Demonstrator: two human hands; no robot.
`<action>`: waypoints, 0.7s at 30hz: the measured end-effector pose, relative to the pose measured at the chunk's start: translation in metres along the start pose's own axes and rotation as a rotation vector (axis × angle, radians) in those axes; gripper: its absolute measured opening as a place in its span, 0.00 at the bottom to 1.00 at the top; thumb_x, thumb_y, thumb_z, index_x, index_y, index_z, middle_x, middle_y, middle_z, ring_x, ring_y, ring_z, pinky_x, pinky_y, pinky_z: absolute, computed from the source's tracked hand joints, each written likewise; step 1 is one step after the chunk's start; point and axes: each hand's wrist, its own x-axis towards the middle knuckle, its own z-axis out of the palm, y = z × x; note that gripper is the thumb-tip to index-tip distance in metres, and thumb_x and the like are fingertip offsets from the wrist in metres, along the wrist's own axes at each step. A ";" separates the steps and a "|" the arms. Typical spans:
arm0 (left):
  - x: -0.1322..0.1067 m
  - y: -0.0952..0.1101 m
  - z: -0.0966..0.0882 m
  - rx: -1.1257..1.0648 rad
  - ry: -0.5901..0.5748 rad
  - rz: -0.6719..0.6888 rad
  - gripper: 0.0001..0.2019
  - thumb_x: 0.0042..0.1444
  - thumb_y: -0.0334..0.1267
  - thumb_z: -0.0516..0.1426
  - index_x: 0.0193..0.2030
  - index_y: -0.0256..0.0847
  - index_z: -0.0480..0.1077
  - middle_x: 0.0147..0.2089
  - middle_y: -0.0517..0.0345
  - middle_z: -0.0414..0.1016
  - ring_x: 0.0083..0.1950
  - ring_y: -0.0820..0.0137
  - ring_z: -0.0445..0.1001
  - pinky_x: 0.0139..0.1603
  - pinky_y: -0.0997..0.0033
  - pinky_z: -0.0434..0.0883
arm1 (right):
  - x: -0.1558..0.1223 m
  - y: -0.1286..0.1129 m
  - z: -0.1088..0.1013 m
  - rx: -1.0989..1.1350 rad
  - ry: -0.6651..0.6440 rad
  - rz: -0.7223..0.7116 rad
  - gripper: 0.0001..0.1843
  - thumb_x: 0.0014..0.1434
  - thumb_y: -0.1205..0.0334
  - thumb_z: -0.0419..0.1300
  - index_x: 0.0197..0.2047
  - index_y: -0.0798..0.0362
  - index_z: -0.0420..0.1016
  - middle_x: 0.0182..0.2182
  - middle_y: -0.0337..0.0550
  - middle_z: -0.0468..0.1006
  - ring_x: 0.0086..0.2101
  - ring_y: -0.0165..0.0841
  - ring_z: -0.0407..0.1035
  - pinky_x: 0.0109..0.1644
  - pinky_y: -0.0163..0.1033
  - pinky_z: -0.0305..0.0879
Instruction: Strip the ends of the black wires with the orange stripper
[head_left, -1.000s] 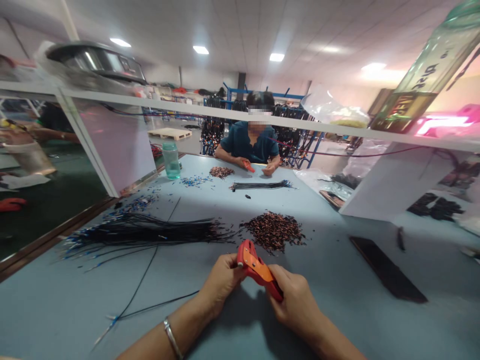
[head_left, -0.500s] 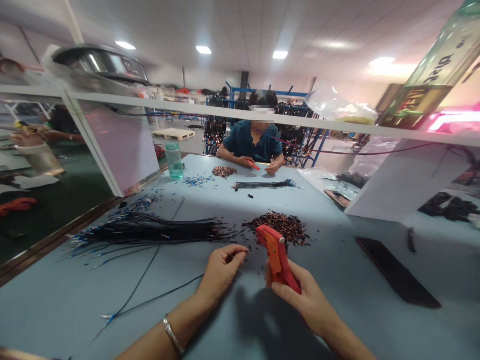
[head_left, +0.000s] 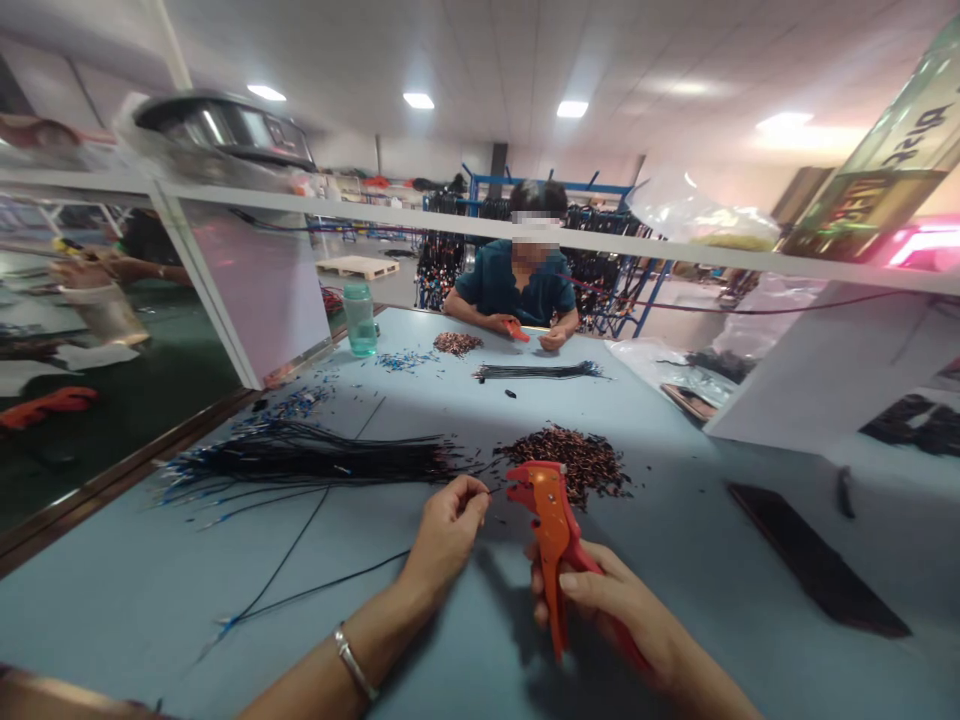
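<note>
My right hand (head_left: 607, 605) grips the handles of an orange wire stripper (head_left: 551, 525), held upright with its jaws at the top. My left hand (head_left: 446, 530) pinches the end of a thin black wire (head_left: 315, 595) and holds its tip just left of the stripper's jaws. The wire trails back to the left across the blue table (head_left: 420, 640). A silver bracelet (head_left: 352, 665) sits on my left wrist.
A bundle of black wires with blue ends (head_left: 300, 462) lies to the left. A pile of brown terminals (head_left: 574, 460) sits behind the stripper. Across the table a person (head_left: 517, 285) works with another orange tool. A green bottle (head_left: 361, 318) and a dark strip (head_left: 814, 565) are also there.
My hands have come apart from the stripper held between them. The right hand raised the tool upright with open handles; the left hand now pinches the wire end at its jaws.
</note>
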 end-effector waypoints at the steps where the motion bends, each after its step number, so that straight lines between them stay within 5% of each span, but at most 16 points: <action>1: 0.000 0.000 0.000 0.000 -0.008 0.010 0.08 0.51 0.41 0.54 0.28 0.39 0.66 0.23 0.66 0.60 0.27 0.72 0.59 0.30 0.73 0.58 | 0.000 0.000 0.000 0.003 -0.005 0.011 0.20 0.48 0.56 0.68 0.42 0.58 0.75 0.33 0.45 0.78 0.31 0.36 0.75 0.34 0.39 0.67; 21: -0.001 0.003 0.000 -0.065 -0.079 0.083 0.09 0.51 0.42 0.56 0.29 0.37 0.70 0.23 0.65 0.62 0.27 0.72 0.60 0.31 0.74 0.59 | 0.000 0.002 -0.003 -0.011 -0.038 0.024 0.19 0.48 0.57 0.68 0.42 0.58 0.75 0.31 0.45 0.78 0.30 0.35 0.74 0.37 0.41 0.68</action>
